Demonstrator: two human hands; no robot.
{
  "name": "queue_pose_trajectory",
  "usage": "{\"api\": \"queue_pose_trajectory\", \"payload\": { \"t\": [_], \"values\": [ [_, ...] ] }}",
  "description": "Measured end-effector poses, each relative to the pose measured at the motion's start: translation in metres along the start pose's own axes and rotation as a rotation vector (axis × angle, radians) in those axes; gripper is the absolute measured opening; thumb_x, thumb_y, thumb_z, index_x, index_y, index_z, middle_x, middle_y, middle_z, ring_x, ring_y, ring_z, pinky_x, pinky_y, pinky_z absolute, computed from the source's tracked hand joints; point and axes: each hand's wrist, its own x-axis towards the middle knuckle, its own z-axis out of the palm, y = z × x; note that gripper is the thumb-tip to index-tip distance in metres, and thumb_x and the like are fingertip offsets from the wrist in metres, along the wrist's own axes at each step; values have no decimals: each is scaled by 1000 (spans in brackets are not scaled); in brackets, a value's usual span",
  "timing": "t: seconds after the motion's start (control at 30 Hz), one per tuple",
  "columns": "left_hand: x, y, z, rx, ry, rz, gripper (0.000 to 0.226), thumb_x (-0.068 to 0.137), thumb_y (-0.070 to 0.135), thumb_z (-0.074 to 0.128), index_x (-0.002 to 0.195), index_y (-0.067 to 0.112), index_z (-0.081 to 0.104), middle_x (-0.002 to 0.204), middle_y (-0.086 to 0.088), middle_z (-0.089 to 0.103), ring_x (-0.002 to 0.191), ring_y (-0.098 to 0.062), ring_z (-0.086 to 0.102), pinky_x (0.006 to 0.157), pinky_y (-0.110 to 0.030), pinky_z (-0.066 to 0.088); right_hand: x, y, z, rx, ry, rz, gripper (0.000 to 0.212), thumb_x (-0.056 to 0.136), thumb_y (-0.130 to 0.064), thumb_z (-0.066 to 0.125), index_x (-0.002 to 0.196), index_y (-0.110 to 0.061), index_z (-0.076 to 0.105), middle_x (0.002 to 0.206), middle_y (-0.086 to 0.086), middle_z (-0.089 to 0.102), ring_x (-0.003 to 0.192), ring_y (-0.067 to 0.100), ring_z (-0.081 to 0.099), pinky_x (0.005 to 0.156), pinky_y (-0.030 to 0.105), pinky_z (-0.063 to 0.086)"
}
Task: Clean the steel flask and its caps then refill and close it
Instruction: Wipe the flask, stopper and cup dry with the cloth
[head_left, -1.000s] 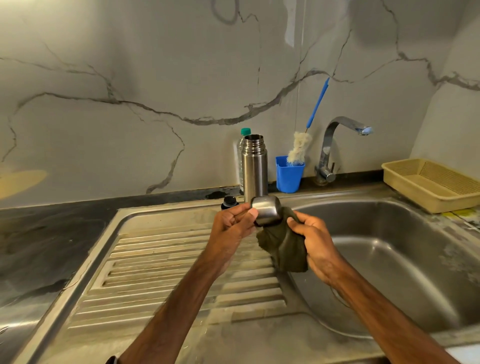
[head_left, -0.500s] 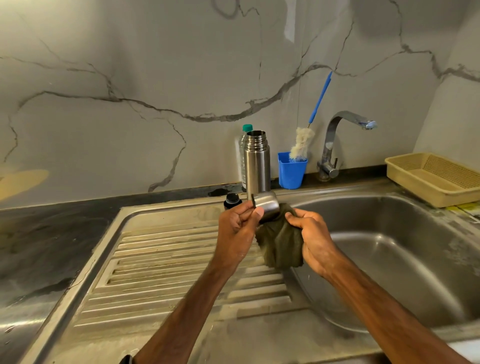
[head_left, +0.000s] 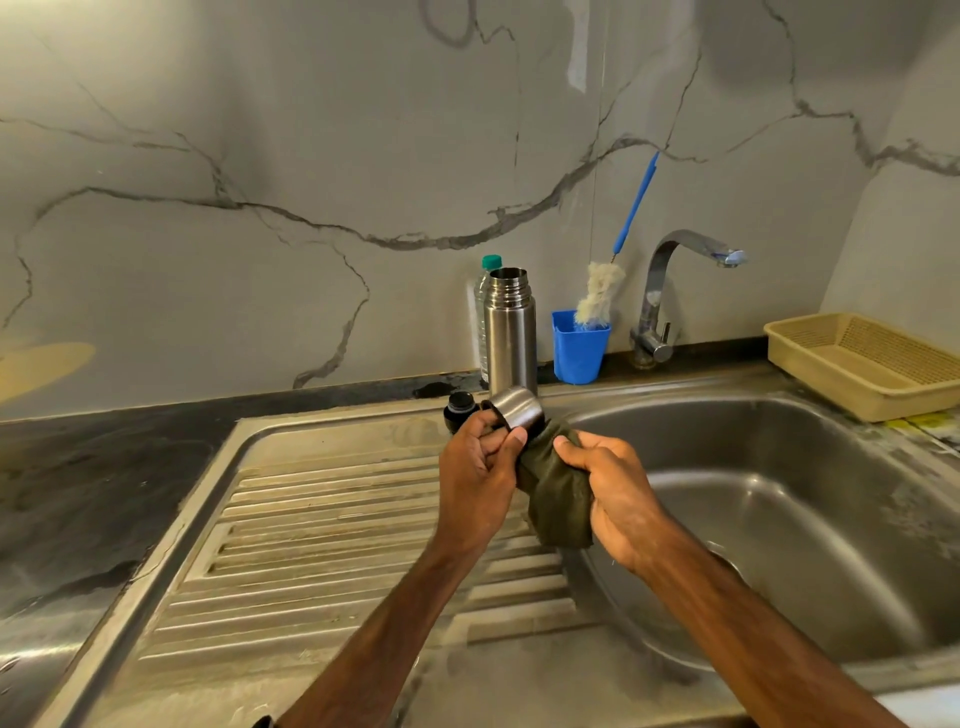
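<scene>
The steel cap (head_left: 516, 411) is pinched sideways in the raised left hand (head_left: 475, 478); a dark cloth (head_left: 558, 493) is bunched in the right hand's (head_left: 615, 493) closed fist.

Veined marble wall (head_left: 260, 156) behind steel sink (head_left: 779, 519)

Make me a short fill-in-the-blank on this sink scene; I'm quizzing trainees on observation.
1. The left hand holds the steel ____.
2. The right hand grips a dark green ____.
3. The open flask stands upright behind the sink, left of the ____ cup.
4. The small black cap rests on the sink's ____ edge.

Missing words: cap; cloth; blue; back
</scene>
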Motion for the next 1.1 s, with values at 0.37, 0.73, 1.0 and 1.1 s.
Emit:
{"api": "queue_pose_trajectory", "payload": {
  "t": [0.37,0.73,1.0,1.1],
  "values": [
    [0,4,2,-295,38,-372,20,100,15,61,112,1,71,96,-18,76,95,-29,73,83,-34,61,-24,17,15,-759,3,-574,39,98,-5,58,135,-18,58,117,-11,65,94,-12,62,83,3,47],
    [3,22,-13,-827,72,-799,28,97,9,62,121,-5,62,107,-21,75,95,-24,75,73,-29,62,-3,22,1,-1095,-94,-916,60,89,18,54,140,-10,43,151,6,39,142,16,36,116,11,19],
    [6,29,-14,-1013,161,-868,27,99,4,58,123,-9,58,93,-24,74,81,-23,75,59,-27,62,-8,27,-1,-998,-25,-962,56,91,14,56,141,-6,45,148,11,46,136,17,48,111,14,34],
    [2,29,-9,-1055,199,-870,29,99,3,57,126,-7,57,114,-29,70,95,-27,73,60,-29,63,-4,25,1,-839,95,-809,48,96,2,58,142,-7,47,138,6,58,116,9,63,94,-1,40]
  ]
}}
